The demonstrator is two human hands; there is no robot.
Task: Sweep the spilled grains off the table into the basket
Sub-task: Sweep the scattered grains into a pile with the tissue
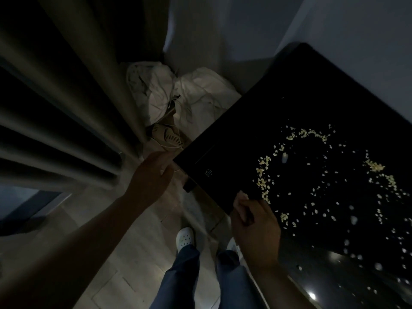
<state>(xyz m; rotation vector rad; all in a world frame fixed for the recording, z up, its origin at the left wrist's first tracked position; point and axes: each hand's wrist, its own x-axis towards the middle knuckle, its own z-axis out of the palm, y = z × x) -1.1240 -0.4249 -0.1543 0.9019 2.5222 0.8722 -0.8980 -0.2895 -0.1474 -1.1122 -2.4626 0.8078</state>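
Observation:
Pale spilled grains (323, 175) lie scattered over the black table (278, 97), in a rough ring with looser bits trailing to the right. My left hand (151, 175) hovers just off the table's near left corner, fingers spread and holding nothing. My right hand (254, 221) rests at the table's front edge beside the nearest grains. Its fingers are curled in, and it is too dark to see anything inside them. No basket is in view.
Heavy curtains (66, 108) hang at the left. White bags and cables (178, 94) are piled on the floor behind the table's corner. My legs and a white clog (185, 238) stand on the pale floor below.

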